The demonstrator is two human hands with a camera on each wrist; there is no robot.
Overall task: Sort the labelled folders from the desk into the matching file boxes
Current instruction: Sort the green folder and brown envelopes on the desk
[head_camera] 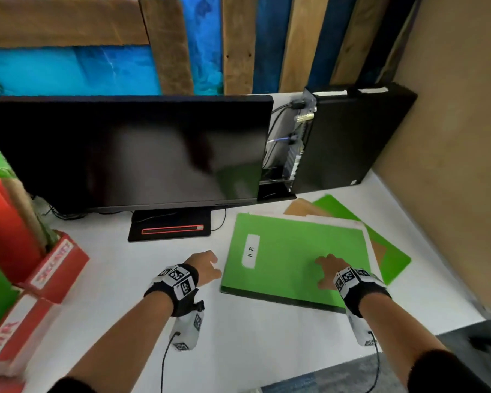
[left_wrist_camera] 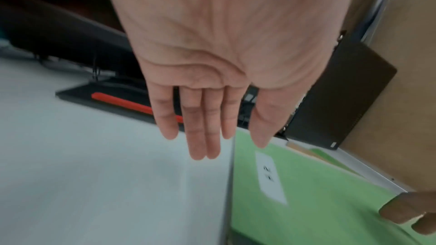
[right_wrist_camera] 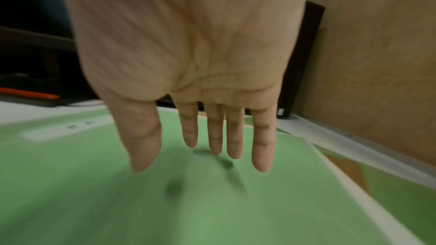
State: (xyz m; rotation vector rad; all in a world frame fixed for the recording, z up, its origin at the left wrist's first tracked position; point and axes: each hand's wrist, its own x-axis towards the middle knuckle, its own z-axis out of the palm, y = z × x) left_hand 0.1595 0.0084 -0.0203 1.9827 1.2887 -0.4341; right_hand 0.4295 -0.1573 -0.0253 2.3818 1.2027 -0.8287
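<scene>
A white desk [head_camera: 119,282] runs up to a wall of brown planks and blue panels, with a tan partition [head_camera: 448,154] closing off its right side. A dark monitor [head_camera: 125,151] stands at the back on a black base with a red stripe [head_camera: 172,229], and a black computer case [head_camera: 349,140] sits beside it, cables at its rear.

On the right part of the desk lies a loose pile of folders. The top one is a green folder [head_camera: 292,259], flat and slightly skewed, with a white label [head_camera: 251,251] near its left edge reading "HR" in handwritten letters. A dark edge shows along its near side. Under it a white folder [head_camera: 370,239] pokes out, then a tan folder [head_camera: 301,208], and a second green folder [head_camera: 391,256] at the bottom, fanned toward the partition.

The right hand [head_camera: 328,272] is over the top green folder, fingers [right_wrist_camera: 261,148] straight and slightly spread, tips just above or touching the cover; the blur leaves that unclear. The left hand [head_camera: 206,268] hovers just beside the folder's left edge, fingers [left_wrist_camera: 200,137] extended and together, holding nothing.

At the far left stand red file boxes: one [head_camera: 60,262] with a white strip label too blurred to read, the nearer one [head_camera: 14,336] marked "HR". Red and green folders [head_camera: 3,222] stand upright in them.
</scene>
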